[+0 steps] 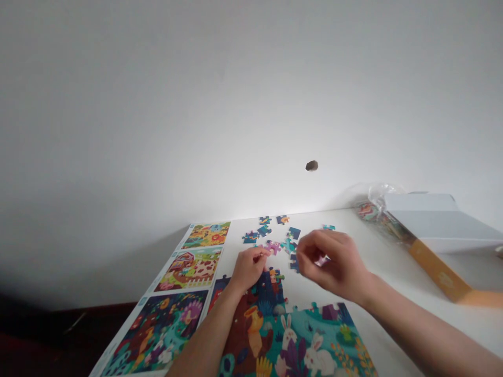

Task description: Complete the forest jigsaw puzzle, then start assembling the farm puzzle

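Has a three-panel picture sheet (188, 269) just left of the partly assembled jigsaw (326, 335), laid face up, presumably for easy viewing; shows there, on the nearest panel, the same rabbits and night forest as on the jigsaw. Reaches across the jigsaw's left part with the left hand (248, 268), thumb and forefinger drawn together at its far edge, close to a pink puzzle piece (274, 247); cannot tell if gripping anything. Has loose puzzle pieces (250, 237) scattered beyond the jigsaw, apart from one another, probably to leave their shapes and colours readable. Holds the right hand (336, 262) beyond the jigsaw's right part, fingers curled toward the thumb, perhaps for fine handling; cannot tell if pinching a piece. Has a purple-pink piece (322, 260) showing just under that palm, and a teal piece (329, 228) farther beyond. Has a clear plastic bag (383, 196) and an orange-and-white box (440, 269) well to the jigsaw's right, likely set aside for working room.

Works on a smooth white table (393, 272) under the jigsaw, pushed up to a plain pale wall (251, 104). Faces a small dark hole (312, 166) in that wall, beyond the jigsaw; has deep shadow low down, left of the sheet.
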{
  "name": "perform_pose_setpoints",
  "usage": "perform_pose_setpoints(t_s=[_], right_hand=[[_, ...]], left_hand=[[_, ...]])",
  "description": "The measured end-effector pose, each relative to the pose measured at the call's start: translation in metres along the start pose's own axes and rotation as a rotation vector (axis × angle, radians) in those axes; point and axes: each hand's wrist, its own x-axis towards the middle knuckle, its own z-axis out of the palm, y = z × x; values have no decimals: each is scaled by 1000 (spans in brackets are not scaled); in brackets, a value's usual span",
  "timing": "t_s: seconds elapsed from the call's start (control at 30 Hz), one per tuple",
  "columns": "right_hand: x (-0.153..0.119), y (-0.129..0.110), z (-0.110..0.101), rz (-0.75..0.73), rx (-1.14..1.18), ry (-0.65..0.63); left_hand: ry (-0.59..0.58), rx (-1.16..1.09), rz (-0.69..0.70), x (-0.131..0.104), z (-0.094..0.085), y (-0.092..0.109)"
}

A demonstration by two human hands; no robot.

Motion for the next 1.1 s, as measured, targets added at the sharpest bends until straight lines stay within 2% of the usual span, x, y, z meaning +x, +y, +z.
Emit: perform_pose_setpoints(t_s=[0.07,0.17,0.2,0.3,0.47,0.63,0.87,1.1], right_hand=[[6,26,13,-20,-142,-84],[-6,62,30,-16,-310,-213],[-11,71,33,-21,-331,-283],[-16,85,39,19,-356,-349],[-7,88,41,21,-323,-332],[-8,93,43,-9,-298,-318],[-7,98,39,-19,-304,-266],[-6,106,43,72,-421,-150]], left_hand=[[-2,5,15,0,1,-1],[-2,50,74,0,3,-5],[5,75,99,0,4,-6],[25,125,147,0,4,-6],[75,249,185,1,0,0],[220,469,71,2,1,-2],[263,621,-161,1,1,-5],[227,582,-105,5,-2,-13]])
